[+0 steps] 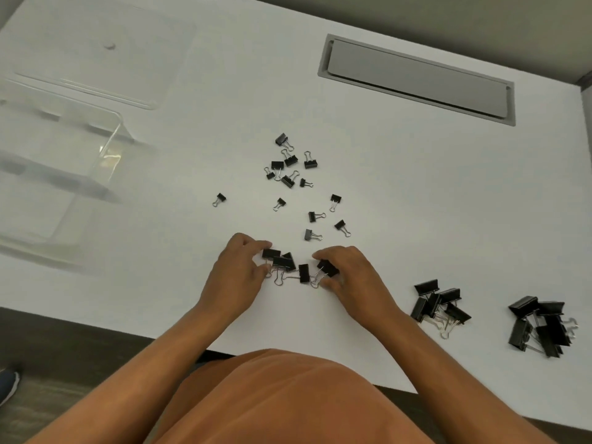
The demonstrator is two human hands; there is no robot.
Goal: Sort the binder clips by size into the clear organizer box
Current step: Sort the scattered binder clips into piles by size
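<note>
black binder clips (290, 265) sit bunched between your hands on the white table (384, 174): your left hand (237, 274) pinches one, your right hand (349, 274) grips another. the clear organizer box (57, 149) stands well apart, far left.

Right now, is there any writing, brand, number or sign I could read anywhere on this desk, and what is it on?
None: no readable text shows anywhere in this view.
Binder clips: plain black, no marking visible.
Clear organizer box: transparent, no label seen.
Grey cable hatch: blank.
White table: bare of print.
The small mark near the box's lid is too blurred to tell what it is.
</note>
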